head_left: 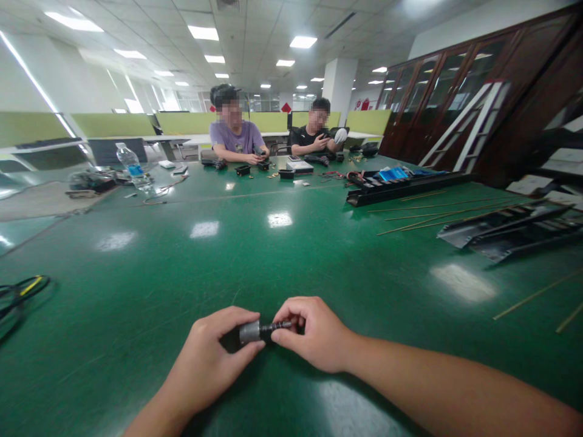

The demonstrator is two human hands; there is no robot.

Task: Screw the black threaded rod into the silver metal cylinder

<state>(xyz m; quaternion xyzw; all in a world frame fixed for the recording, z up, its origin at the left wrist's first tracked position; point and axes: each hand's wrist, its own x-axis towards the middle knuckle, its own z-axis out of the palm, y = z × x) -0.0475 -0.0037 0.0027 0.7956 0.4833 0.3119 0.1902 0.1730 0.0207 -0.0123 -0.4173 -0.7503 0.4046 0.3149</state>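
Low over the green table, near its front edge, my two hands meet on one small part. My left hand pinches a short grey metal cylinder between thumb and fingers. My right hand is closed on the thin dark shaft that sticks out of the cylinder to the right. The far end of the shaft is hidden inside my right fingers.
Two people sit at the far side handling small black parts. Long black metal trays and thin wooden sticks lie at the right. A water bottle stands far left. Black and yellow cables lie at the left edge.
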